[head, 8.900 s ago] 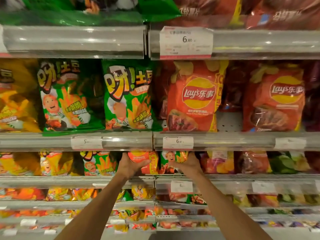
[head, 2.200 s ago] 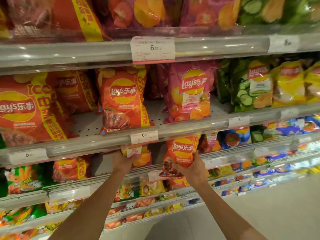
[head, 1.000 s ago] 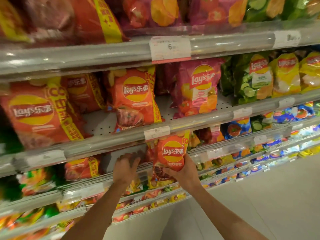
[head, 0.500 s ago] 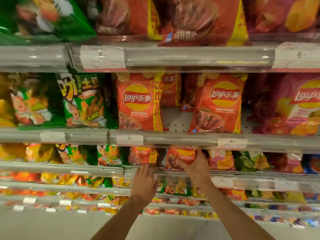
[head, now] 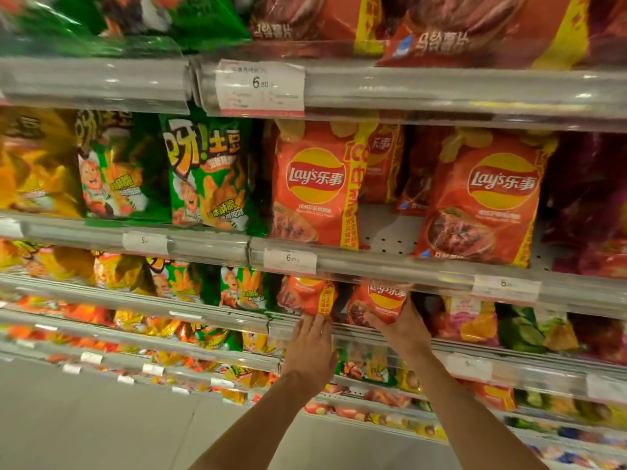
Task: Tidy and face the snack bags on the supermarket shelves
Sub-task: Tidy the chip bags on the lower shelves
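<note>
The person is standing close to the shelving and working on the third shelf down, where the right hand (head: pixel 402 329) is cupping the lower edge of a red-orange Lay's bag (head: pixel 380 305), thumb across the front and fingers wrapping the side, so the grip is clamped on that bag. The left hand (head: pixel 312 347) is lying flat with fingers straight and together, its tips touching the bottom corner of the neighbouring orange bag (head: pixel 307 296) and the shelf rail (head: pixel 217 320) beneath it, gripping nothing. To my eye the step in hand is seating the held bag upright at the front edge, and doing it well is probably asking for a gentle lift from below rather than a squeeze, since the bag is puffed with air and the crisps inside would crush. It seems wise to be turning the logo square to the aisle, sliding the base until it is touching the rail, and keeping the flat left hand steadying the neighbour so it is not toppling sideways. The held bag is glossy and crinkled, showing the yellow disc with the red banner near its top, which is tucking partly behind the price strip (head: pixel 290 261) of the shelf above; its lower half is showing a dark food picture. It is standing just beside the orange bag, with a narrow dark gap between them, and a pink bag (head: pixel 470 320) is sitting to its right.
</note>
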`<state>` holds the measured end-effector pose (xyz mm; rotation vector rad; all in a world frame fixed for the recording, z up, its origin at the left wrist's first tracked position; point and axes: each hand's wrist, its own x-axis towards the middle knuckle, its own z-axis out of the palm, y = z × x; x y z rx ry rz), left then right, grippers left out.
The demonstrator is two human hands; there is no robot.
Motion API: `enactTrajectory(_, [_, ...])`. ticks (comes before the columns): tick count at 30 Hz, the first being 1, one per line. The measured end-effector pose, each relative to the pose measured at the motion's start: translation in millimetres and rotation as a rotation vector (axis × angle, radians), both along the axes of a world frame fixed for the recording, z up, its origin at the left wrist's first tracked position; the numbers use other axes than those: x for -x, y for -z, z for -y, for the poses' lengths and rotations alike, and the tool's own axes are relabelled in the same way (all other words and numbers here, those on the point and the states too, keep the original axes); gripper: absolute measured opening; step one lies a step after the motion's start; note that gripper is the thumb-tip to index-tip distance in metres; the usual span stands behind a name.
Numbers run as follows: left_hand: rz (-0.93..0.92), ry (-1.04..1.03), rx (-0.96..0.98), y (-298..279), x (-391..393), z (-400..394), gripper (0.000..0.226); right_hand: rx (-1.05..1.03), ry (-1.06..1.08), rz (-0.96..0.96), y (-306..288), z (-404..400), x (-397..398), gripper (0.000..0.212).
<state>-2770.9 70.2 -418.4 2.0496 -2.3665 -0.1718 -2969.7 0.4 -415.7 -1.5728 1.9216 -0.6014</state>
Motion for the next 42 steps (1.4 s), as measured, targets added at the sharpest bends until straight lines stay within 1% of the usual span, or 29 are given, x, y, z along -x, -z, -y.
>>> enactTrajectory(3, [-0.03,-0.006,0.023,1.5,3.3,-0.7,0.059,-0.089,-0.042,-0.034,-0.9,2.4,2.5,0.102])
enactTrajectory(6, [-0.056,-0.009,0.037,0.7,4.5,-2.0,0.059,-0.156,-0.024,-0.072,-2.8,7.3,2.6,0.109])
enactTrajectory(8, [-0.057,-0.007,0.029,-1.6,4.6,-1.1,0.06,-0.171,-0.013,-0.096,-3.2,8.7,1.8,0.116])
enactTrajectory(11, [-0.064,-0.011,0.001,-2.9,4.1,0.6,0.063,-0.159,0.003,-0.063,-2.5,7.9,2.7,0.118])
enactTrajectory(13, [-0.068,-0.015,-0.009,-1.5,4.1,0.9,0.065,-0.123,0.027,-0.028,-3.5,3.4,4.7,0.114])
enactTrajectory(16, [-0.064,-0.031,-0.027,1.5,5.6,0.9,0.068,0.009,0.017,-0.004,-6.2,-11.9,10.2,0.102])
enactTrajectory(19, [-0.073,-0.077,0.002,1.3,15.5,-1.2,0.066,0.074,-0.008,0.006,-8.0,-33.0,22.0,0.097])
enactTrajectory(22, [-0.141,-0.122,0.07,-2.1,39.9,-4.8,0.057,0.123,-0.011,0.059,-8.4,-51.2,45.0,0.082])
enactTrajectory(24, [-0.227,-0.116,0.107,-3.6,65.7,-7.2,0.052,0.182,-0.011,0.124,-11.5,-61.5,68.1,0.062])
enactTrajectory(26, [-0.363,-0.117,0.115,-6.0,97.7,-9.1,0.049,0.245,0.014,0.175,-15.5,-70.8,97.6,0.04])
enactTrajectory(28, [-0.48,-0.127,0.116,-8.4,134.4,-7.9,0.039,0.28,0.046,0.193,-17.2,-77.2,133.7,0.019])
enactTrajectory(29, [-0.521,-0.137,0.114,-9.7,154.5,-7.0,0.034,0.276,0.059,0.193,-17.6,-79.6,153.2,0.011])
enactTrajectory(30, [-0.56,-0.149,0.109,-11.3,176.0,-7.0,0.029,0.261,0.082,0.188,-18.7,-82.5,174.1,0.008])
enactTrajectory(33, [-0.703,-0.166,0.115,-17.9,241.2,-9.7,0.021,0.249,0.191,0.164,-24.6,-88.5,240.3,0.012])
enactTrajectory(37, [-0.829,-0.203,0.142,-21.2,315.0,-10.4,0.02,0.273,0.291,0.107,-29.3,-91.8,322.7,0.019])
enactTrajectory(38, [-0.858,-0.227,0.14,-22.3,330.3,-9.1,0.023,0.28,0.314,0.099,-29.6,-91.4,340.6,0.021])
enactTrajectory(42, [-0.942,-0.34,0.106,-26.1,377.7,1.2,0.047,0.27,0.354,0.103,-24.6,-87.4,395.6,0.033])
